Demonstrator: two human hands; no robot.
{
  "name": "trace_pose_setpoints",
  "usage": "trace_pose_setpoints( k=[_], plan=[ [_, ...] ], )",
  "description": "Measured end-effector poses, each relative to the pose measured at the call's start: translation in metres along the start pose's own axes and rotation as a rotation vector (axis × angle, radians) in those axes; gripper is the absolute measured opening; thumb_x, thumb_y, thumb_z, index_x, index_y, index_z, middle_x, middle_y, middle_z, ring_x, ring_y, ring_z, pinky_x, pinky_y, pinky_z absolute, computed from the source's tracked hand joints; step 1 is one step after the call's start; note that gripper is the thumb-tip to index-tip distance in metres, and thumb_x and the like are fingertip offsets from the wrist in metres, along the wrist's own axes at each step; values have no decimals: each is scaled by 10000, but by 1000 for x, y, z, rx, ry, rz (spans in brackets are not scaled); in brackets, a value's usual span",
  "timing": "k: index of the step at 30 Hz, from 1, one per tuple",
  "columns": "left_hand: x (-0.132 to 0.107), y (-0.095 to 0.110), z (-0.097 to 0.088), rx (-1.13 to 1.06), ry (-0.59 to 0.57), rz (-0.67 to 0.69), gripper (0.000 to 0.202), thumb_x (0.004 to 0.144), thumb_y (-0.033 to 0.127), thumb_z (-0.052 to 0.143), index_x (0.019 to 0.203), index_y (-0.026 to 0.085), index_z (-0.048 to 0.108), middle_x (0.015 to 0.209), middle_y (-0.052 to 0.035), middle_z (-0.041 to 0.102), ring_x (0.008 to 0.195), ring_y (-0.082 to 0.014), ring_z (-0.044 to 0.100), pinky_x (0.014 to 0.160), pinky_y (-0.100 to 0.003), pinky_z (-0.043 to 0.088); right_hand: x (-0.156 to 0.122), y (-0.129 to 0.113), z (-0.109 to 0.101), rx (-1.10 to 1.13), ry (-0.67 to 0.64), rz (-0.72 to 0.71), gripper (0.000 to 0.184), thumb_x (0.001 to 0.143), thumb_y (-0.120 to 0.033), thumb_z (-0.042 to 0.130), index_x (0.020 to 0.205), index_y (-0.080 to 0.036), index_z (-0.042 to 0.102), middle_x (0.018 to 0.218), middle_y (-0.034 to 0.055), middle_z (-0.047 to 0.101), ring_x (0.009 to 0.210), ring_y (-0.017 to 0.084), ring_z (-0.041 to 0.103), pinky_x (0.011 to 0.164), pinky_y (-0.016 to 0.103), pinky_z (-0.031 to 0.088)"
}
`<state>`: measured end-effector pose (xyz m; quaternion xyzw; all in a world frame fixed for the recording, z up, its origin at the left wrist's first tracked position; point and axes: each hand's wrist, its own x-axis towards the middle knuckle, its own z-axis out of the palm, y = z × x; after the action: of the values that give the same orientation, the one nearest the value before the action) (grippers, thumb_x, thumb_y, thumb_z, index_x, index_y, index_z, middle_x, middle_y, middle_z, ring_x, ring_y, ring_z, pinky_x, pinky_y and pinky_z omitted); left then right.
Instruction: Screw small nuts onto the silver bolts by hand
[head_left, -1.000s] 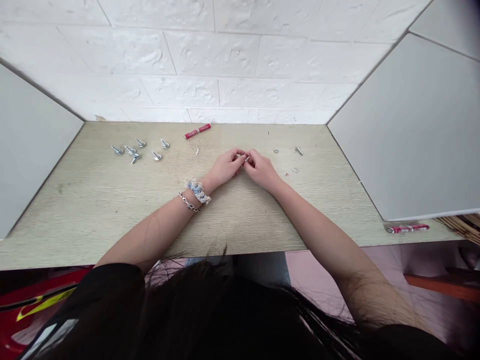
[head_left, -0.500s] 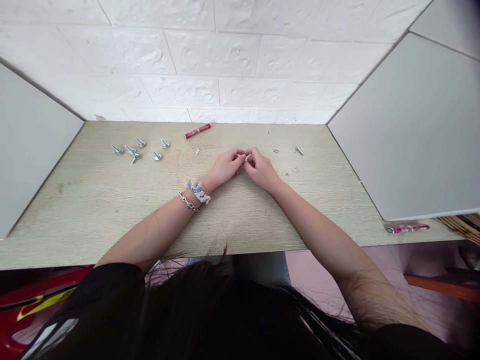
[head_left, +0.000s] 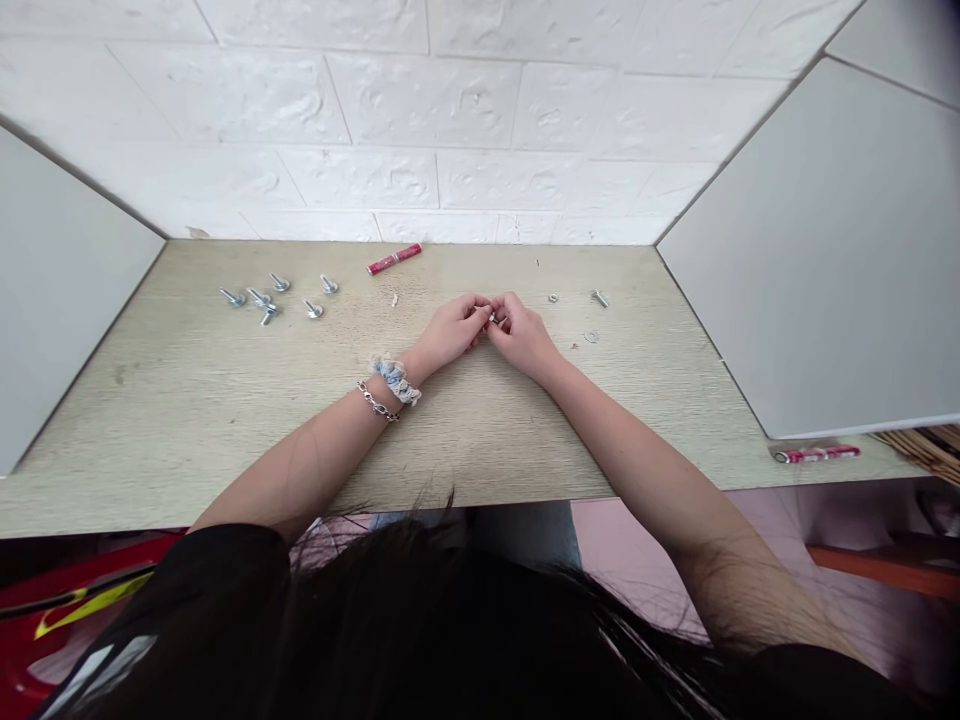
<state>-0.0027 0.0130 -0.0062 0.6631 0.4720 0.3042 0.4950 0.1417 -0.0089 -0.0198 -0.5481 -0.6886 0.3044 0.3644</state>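
Note:
My left hand and my right hand meet at the middle of the wooden desk. Their fingertips pinch a small metal fastener, mostly hidden by my fingers. To the left lie several silver bolts in a loose group. To the right sit a small hex nut, a single bolt and a flat washer.
A red-and-white tube lies near the back edge, and a similar one rests on the front right corner. A white brick wall rises behind the desk, with grey panels at both sides.
The small metal piece has shifted slightly rightward between my fingertips, and my fingers have closed around it more. The loose parts on the desk have not moved.

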Motion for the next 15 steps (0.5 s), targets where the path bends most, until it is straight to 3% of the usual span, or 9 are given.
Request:
trace_pose_setpoints(
  k=[15],
  plan=[
    [1,-2,0,36,12,19,199,939,227,447,988,145,621,635,22,515,525,-79,456,515,-209,371,1,1,-2,-30,-13,-8,111,857,-290,457,926,-213,498,766,-7,599,660,145,515,674,297,390]
  ],
)
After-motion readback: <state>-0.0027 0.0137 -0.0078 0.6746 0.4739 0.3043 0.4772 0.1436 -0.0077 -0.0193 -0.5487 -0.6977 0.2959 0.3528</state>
